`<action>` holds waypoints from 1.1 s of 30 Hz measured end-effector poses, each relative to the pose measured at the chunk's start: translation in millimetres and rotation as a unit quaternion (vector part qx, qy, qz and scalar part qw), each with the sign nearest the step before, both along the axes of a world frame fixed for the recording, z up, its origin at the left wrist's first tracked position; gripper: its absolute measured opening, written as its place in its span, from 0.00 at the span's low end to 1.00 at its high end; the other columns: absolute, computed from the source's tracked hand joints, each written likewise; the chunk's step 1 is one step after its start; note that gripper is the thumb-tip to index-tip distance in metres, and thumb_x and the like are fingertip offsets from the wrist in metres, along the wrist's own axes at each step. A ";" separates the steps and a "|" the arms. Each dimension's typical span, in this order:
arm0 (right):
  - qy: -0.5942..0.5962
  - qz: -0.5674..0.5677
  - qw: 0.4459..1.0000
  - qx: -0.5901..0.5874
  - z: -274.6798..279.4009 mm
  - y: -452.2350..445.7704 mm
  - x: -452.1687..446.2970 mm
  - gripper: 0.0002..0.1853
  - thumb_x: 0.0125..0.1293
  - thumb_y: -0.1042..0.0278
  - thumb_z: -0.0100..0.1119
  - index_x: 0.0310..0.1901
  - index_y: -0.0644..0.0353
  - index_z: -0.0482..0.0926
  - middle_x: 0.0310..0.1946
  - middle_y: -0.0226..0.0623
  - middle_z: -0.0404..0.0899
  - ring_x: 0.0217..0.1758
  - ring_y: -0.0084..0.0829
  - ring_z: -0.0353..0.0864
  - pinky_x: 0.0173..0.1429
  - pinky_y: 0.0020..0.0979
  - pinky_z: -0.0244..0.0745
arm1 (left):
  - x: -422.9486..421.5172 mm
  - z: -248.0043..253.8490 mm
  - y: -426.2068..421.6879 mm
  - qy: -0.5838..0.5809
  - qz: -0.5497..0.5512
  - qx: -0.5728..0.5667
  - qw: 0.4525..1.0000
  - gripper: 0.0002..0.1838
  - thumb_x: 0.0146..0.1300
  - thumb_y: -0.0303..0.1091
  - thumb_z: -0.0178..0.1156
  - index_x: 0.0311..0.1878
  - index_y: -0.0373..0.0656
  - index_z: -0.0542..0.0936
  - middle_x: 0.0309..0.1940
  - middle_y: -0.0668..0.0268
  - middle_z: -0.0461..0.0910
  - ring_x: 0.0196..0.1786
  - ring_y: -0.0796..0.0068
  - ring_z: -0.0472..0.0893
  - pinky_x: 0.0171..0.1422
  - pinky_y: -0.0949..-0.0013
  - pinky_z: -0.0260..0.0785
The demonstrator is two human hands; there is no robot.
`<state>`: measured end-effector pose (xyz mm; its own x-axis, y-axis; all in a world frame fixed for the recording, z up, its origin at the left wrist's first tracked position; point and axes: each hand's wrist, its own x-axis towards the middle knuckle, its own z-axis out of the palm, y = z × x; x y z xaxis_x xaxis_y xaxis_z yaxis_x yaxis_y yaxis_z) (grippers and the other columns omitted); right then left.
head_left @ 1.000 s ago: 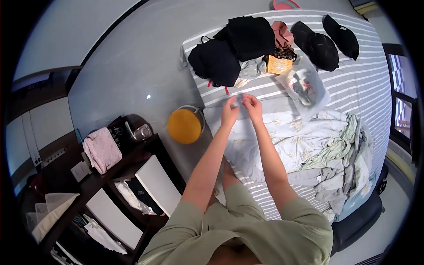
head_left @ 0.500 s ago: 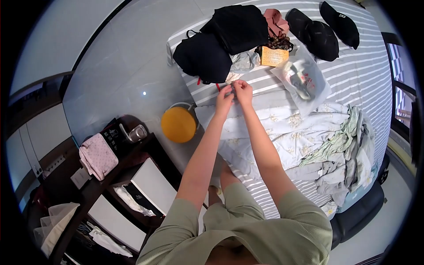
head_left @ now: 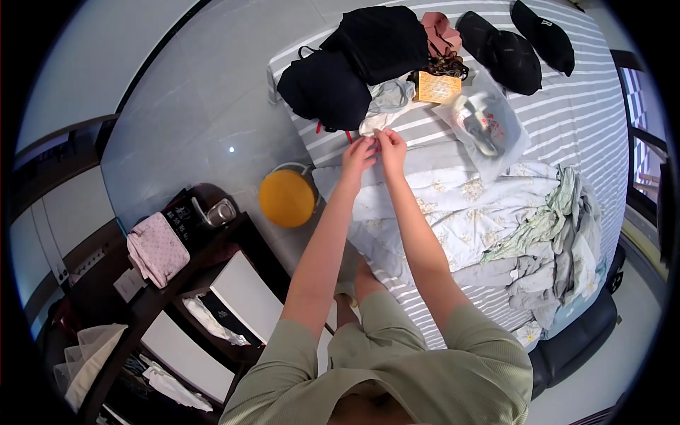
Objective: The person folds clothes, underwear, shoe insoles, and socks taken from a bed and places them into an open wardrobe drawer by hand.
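Observation:
Over the bed's edge my left hand (head_left: 358, 157) and my right hand (head_left: 391, 147) meet, fingertips bent together. Thumb and fingers are pinched on each, and anything between them is too small to make out. Just beyond the fingertips lies a small cream cloth (head_left: 372, 126); I cannot tell whether they touch it. Behind it is a light grey cloth (head_left: 392, 96). To the left rests a black padded garment (head_left: 322, 92), with a thin red strip (head_left: 348, 136) poking out below it.
Farther back are folded black clothing (head_left: 386, 42), an orange box (head_left: 438, 87) and black caps (head_left: 511, 62). A translucent bag (head_left: 487, 127) lies right of my hands. Nearer is a crumpled floral quilt (head_left: 453, 205). A yellow stool (head_left: 286, 199) stands beside the bed.
My hands have shifted slightly, the left a little to the left. More of the cream cloth shows beyond my fingertips. The surrounding things stay in place.

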<state>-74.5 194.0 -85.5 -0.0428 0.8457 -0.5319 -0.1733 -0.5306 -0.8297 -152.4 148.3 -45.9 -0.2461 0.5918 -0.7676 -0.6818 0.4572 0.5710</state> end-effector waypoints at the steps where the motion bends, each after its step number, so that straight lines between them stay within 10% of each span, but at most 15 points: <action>1: 0.026 -0.009 1.000 -0.013 9.7 -5.8 4.1 0.05 0.55 0.70 0.59 0.26 0.59 0.75 0.20 0.25 0.73 0.23 0.15 0.68 0.28 0.17 0.61 | 0.2 4.2 0.7 -0.017 0.017 0.011 1.000 0.16 0.59 0.36 0.56 0.49 0.39 0.73 0.44 0.64 0.75 0.43 0.76 0.75 0.44 0.74 0.69; 7: 0.024 -0.008 0.999 -0.028 32.7 -45.5 27.7 0.05 0.58 0.66 0.56 0.34 0.55 0.74 0.31 0.26 0.75 0.34 0.16 0.72 0.37 0.21 0.66 | 9.1 15.5 0.0 0.071 0.002 0.077 0.994 0.10 0.57 0.33 0.59 0.39 0.37 0.76 0.33 0.68 0.78 0.36 0.82 0.75 0.40 0.79 0.67; 15: 0.414 -0.179 0.865 -0.222 63.5 -51.2 29.2 0.23 0.62 0.52 0.50 0.50 0.62 0.66 0.49 0.40 0.73 0.51 0.34 0.73 0.55 0.32 0.69 | 19.6 50.8 -20.5 0.149 -0.011 0.113 0.982 0.09 0.60 0.30 0.55 0.42 0.35 0.75 0.36 0.66 0.78 0.39 0.82 0.76 0.44 0.80 0.66; 33: 0.268 -0.009 0.959 -0.093 110.7 -87.3 -5.1 0.12 0.65 0.70 0.48 0.49 0.58 0.67 0.40 0.31 0.76 0.39 0.21 0.78 0.40 0.23 0.76 | -39.8 92.8 -139.4 0.212 0.164 0.061 0.962 0.12 0.63 0.31 0.52 0.47 0.34 0.73 0.39 0.63 0.78 0.41 0.77 0.78 0.44 0.75 0.72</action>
